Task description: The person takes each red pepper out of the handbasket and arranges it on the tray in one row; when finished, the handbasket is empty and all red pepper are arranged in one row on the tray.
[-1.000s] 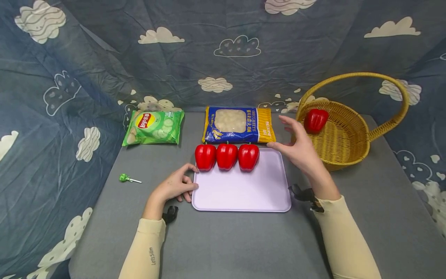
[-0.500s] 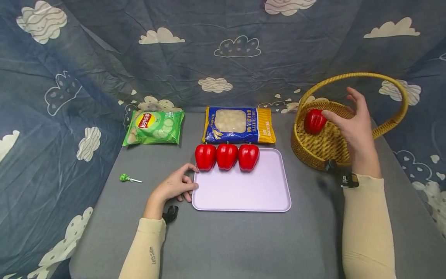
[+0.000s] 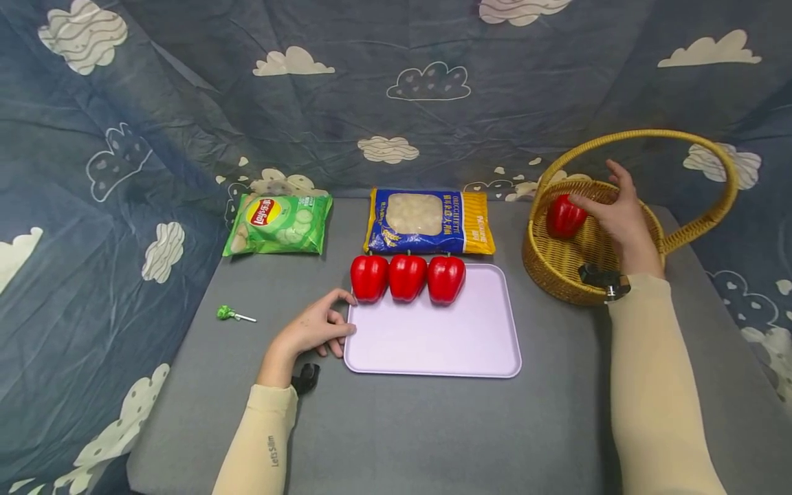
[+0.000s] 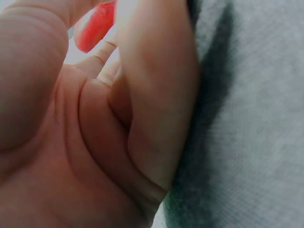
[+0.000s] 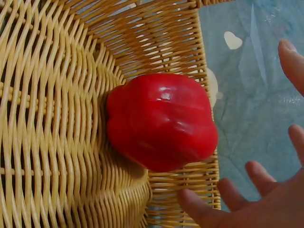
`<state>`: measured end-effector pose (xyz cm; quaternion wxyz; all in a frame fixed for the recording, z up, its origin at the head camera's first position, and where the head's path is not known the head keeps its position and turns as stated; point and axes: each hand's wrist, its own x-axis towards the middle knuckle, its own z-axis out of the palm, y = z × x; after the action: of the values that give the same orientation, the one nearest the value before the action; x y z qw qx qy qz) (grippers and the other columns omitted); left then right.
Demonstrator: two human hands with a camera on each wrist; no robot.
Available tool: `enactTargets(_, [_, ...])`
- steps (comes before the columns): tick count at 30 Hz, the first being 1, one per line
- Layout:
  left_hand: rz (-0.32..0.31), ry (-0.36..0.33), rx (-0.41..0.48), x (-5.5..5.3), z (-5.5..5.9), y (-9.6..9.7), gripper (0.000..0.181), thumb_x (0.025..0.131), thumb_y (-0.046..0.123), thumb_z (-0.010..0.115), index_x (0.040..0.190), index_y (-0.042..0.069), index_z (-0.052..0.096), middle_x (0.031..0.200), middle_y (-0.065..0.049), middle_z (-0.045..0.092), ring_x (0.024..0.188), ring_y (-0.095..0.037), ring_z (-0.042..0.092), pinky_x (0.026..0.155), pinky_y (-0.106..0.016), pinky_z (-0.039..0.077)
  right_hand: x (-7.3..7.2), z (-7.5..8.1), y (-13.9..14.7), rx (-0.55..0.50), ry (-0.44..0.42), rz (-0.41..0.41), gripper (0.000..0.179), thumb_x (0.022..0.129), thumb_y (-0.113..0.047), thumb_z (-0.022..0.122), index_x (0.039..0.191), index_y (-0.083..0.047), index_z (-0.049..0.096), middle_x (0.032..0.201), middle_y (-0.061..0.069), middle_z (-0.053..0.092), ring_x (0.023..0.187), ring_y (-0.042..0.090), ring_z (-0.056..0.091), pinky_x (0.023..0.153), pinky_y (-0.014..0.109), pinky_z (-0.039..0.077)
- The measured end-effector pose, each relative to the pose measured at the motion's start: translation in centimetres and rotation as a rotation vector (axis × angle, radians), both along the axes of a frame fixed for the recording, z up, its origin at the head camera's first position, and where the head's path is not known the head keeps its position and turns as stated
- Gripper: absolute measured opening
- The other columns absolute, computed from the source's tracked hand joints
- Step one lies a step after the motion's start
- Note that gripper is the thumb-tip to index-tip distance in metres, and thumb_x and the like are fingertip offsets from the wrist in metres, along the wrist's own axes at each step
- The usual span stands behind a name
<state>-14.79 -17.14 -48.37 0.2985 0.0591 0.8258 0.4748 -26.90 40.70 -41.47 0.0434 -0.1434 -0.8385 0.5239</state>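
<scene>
A lilac tray (image 3: pixel 433 344) lies mid-table. Three glossy red bell peppers (image 3: pixel 370 278) stand in a row along its far edge. At the tray's left side my left hand (image 3: pixel 312 326) holds the rim, thumb and curled fingers against it; in the left wrist view the palm hides most of the contact. My right hand (image 3: pixel 621 216) is over the wicker basket (image 3: pixel 553 278), fingers spread and holding nothing. Inside leans another red bell pepper (image 5: pixel 164 121) against the basket wall. The right wrist view shows a gap between this pepper and the fingertips.
The basket's tall arched handle (image 3: pixel 643 134) rises over the right hand. Behind the tray lies a blue and yellow pasta bag (image 3: pixel 427 220). A green chip bag (image 3: pixel 278 223) lies back left, with a green lollipop (image 3: pixel 226 313) in front. A cloud-print curtain (image 3: pixel 433 137) closes the back.
My right hand has moved rightward from beside the pasta bag to the basket, then lowered into it toward the pepper. My left hand stays on the tray.
</scene>
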Motion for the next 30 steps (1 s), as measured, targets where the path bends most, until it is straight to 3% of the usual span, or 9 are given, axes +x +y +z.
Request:
enactTargets(6, [0.006,-0.001,-0.004,-0.1,0.1,0.0,0.048,0.097,0.023,0.077,0.136,0.020,0.050,0.078,-0.007,0.073,0.058,-0.021,0.073,0.050,-0.030,0.051,-0.3,-0.3,0.2,0.004,-0.051,0.012,0.101,0.094,-0.052,0.076,0.164,-0.056,0.004,0.181,0.000,-0.005,0.167,0.038,0.007,0.133,0.058,0.016])
enactTargets(10, [0.000,0.005,-0.001,-0.1,0.1,0.0,0.048,0.097,0.023,0.077,0.136,0.020,0.050,0.077,-0.007,0.073,0.057,-0.021,0.073,0.049,-0.030,0.051,-0.4,-0.7,0.3,0.014,-0.080,0.020,0.101,0.094,-0.054,0.074,0.165,-0.053,0.003,0.181,0.003,-0.001,0.158,0.035,0.025,0.118,0.040,0.045])
enactTargets(12, [-0.003,0.005,-0.001,-0.1,0.0,-0.1,0.048,0.097,0.023,0.077,0.136,0.019,0.050,0.077,-0.007,0.072,0.057,-0.021,0.073,0.049,-0.030,0.051,-0.4,-1.0,0.4,0.015,-0.089,0.029,0.100,0.094,-0.054,0.073,0.166,-0.052,0.003,0.181,0.005,0.001,0.151,0.033,0.031,0.105,0.034,0.049])
enactTargets(17, [-0.005,0.010,-0.002,0.0,0.0,-0.1,0.048,0.097,0.023,0.077,0.136,0.019,0.049,0.076,-0.007,0.072,0.057,-0.021,0.073,0.049,-0.030,0.051,-0.7,-1.6,0.6,0.009,-0.096,0.059,0.102,0.095,-0.054,0.073,0.167,-0.050,0.002,0.181,0.008,-0.001,0.159,0.041,0.025,0.118,0.055,0.043])
enactTargets(19, [-0.004,0.010,-0.002,0.0,0.0,0.0,0.048,0.097,0.023,0.077,0.136,0.019,0.050,0.076,-0.007,0.072,0.057,-0.021,0.073,0.049,-0.030,0.051,-0.7,-1.7,0.6,0.021,-0.103,0.071,0.103,0.094,-0.054,0.074,0.168,-0.048,0.001,0.181,0.011,-0.002,0.160,0.045,0.023,0.116,0.057,0.046])
enactTargets(22, [-0.004,0.010,-0.001,0.0,0.0,0.0,0.048,0.097,0.023,0.077,0.136,0.019,0.049,0.077,-0.007,0.072,0.058,-0.021,0.073,0.049,-0.030,0.051,-0.7,-1.9,0.7,0.037,-0.121,0.092,0.106,0.094,-0.054,0.074,0.169,-0.043,0.000,0.180,0.016,-0.001,0.156,0.047,0.026,0.098,0.039,0.058])
enactTargets(25, [-0.005,0.008,-0.003,0.0,0.0,0.0,0.048,0.097,0.023,0.077,0.136,0.019,0.049,0.077,-0.007,0.072,0.058,-0.021,0.073,0.049,-0.030,0.051,-0.6,-1.9,0.8,0.021,-0.137,0.113,0.108,0.095,-0.052,0.075,0.170,-0.038,-0.001,0.179,0.019,0.000,0.152,0.046,0.029,0.083,0.025,0.059])
enactTargets(27, [-0.003,0.005,-0.005,0.0,-0.1,0.0,0.048,0.097,0.023,0.077,0.136,0.019,0.049,0.077,-0.007,0.072,0.058,-0.021,0.073,0.049,-0.030,0.051,-0.5,-1.9,0.8,0.008,-0.149,0.126,0.109,0.095,-0.050,0.075,0.171,-0.036,-0.002,0.178,0.021,-0.001,0.152,0.046,0.027,0.087,0.025,0.060])
enactTargets(30, [0.000,0.000,-0.011,0.0,-0.1,0.1,0.048,0.097,0.023,0.077,0.136,0.020,0.050,0.077,-0.007,0.072,0.058,-0.021,0.073,0.049,-0.030,0.051,-0.5,-2.0,0.9,0.002,-0.168,0.135,0.109,0.095,-0.050,0.075,0.171,-0.036,-0.003,0.178,0.021,-0.001,0.154,0.048,0.027,0.104,0.040,0.058])
